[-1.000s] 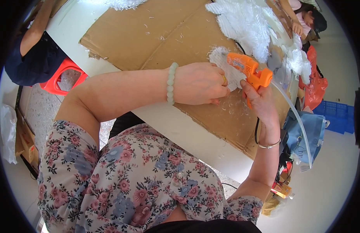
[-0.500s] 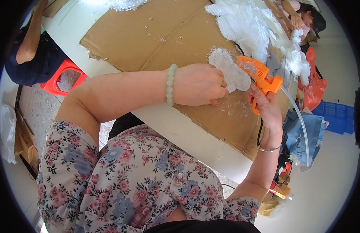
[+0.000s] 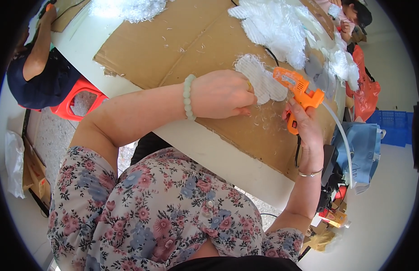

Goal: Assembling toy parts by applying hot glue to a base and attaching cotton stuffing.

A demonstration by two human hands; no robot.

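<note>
A white table (image 3: 223, 145) runs slantwise in front of the person, and a broad sheet of brown cardboard (image 3: 166, 56) lies on top of it. On the far right part of the cardboard is a heap of white fringed cloth (image 3: 277, 29), well apart from both hands. The left hand (image 3: 223, 95) is held low over the cardboard, palm down, back of the hand toward the camera, fingers curled in and thumb near the fingertips; whether they pinch anything underneath cannot be told from this view. The right hand (image 3: 305, 125) is closed around the handle of an orange glue gun (image 3: 300, 90), thumb along the near side of the handle and fingers wrapped behind it, mostly hidden. The gun sits tilted in that grip, its nose toward the upper left and its back end toward the right. A small rounded white cloth piece (image 3: 266, 83) lies between the two hands, just beyond the left knuckles and beside the gun's nose; whether the nose touches it cannot be made out. A long clear glue stick (image 3: 342, 126) curves from the gun's back end down past the right wrist. Beads (image 3: 188, 97) circle the left wrist, a thin bangle (image 3: 310, 174) the right, and a ring (image 3: 249, 86) shows on a left finger.
</note>
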